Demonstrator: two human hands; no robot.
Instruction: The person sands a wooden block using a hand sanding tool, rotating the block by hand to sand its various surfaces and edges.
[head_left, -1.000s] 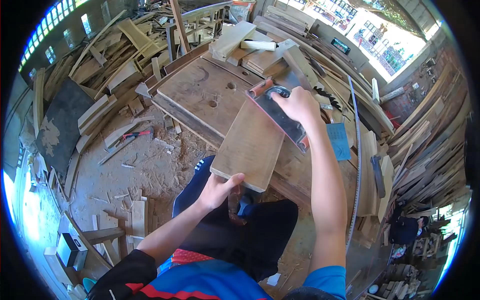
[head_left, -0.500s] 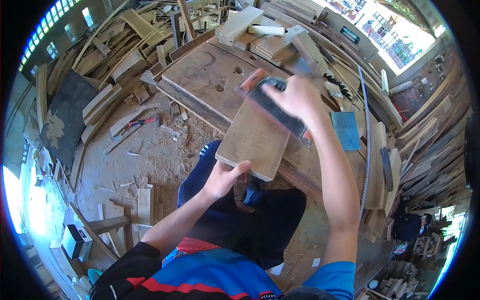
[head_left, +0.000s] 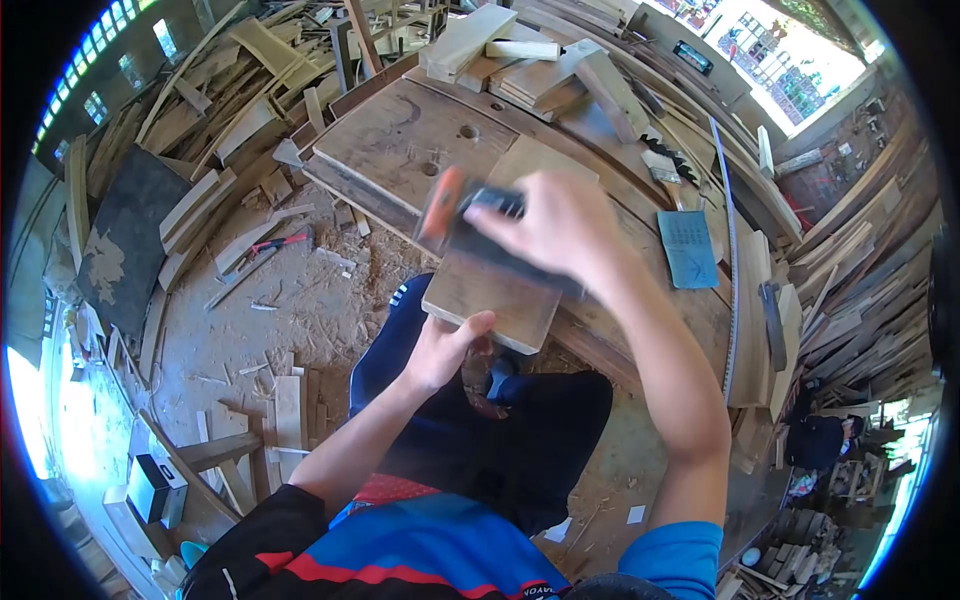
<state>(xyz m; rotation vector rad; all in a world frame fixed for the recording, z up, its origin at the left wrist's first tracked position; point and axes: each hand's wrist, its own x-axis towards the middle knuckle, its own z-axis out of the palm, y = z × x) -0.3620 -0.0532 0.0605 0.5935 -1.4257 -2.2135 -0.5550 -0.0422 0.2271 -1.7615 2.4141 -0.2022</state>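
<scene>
A flat wooden board (head_left: 490, 308) lies on the workbench, its near end jutting out over my lap. My left hand (head_left: 447, 352) grips that near end, thumb on the top face and fingers underneath. Across the middle of the board is a dark hand sander with orange ends (head_left: 497, 247), blurred by motion. My right hand (head_left: 562, 222) is closed around its top from the right side. The far part of the board shows beyond the sander, while the sander's underside is hidden.
The workbench (head_left: 380, 130) has round holes. Wood blocks (head_left: 535, 75), a brush (head_left: 662, 170), a blue paper sheet (head_left: 687, 248) and a long ruler (head_left: 735, 280) lie around it. Shavings and a red-handled tool (head_left: 280, 242) are on the floor. Lumber piles stand on both sides.
My right hand has moved the hand sander left and toward me along the board, uncovering the board's far part. My left hand keeps its hold on the near end.
</scene>
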